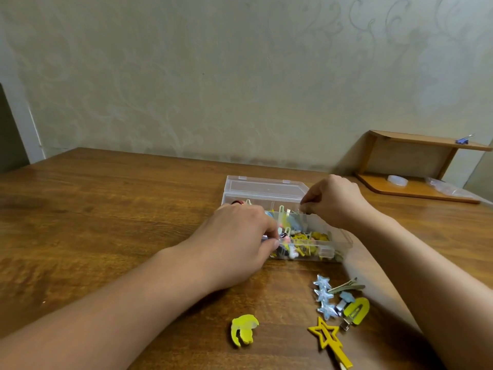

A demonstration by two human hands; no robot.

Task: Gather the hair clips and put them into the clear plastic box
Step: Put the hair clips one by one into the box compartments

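At centre frame we are reaching both hands into the open box [336, 243] of clips: left hand [234, 249] fingers pinching its near rim, right hand [333, 201] fingers pinched, contents unclear. Loose clips [338, 303] are lying lower right on the desk [106, 209].

**Count on the table: one box, two hands, a handful of loose clips**

One clear plastic box [280, 193] stands open on one wooden table [106, 222], its contents a heap of clips too tangled to count. Two hands are over it: the left hand [234, 241] and the right hand [333, 201]. Loose on the table lie one yellow claw clip [244, 333], one yellow star clip [329, 340], one yellow oval clip [356, 311], three silver-blue stars [324, 296] and one bronze clip [345, 285]. One wooden corner shelf [416, 166] holds one blue clip [462, 140].
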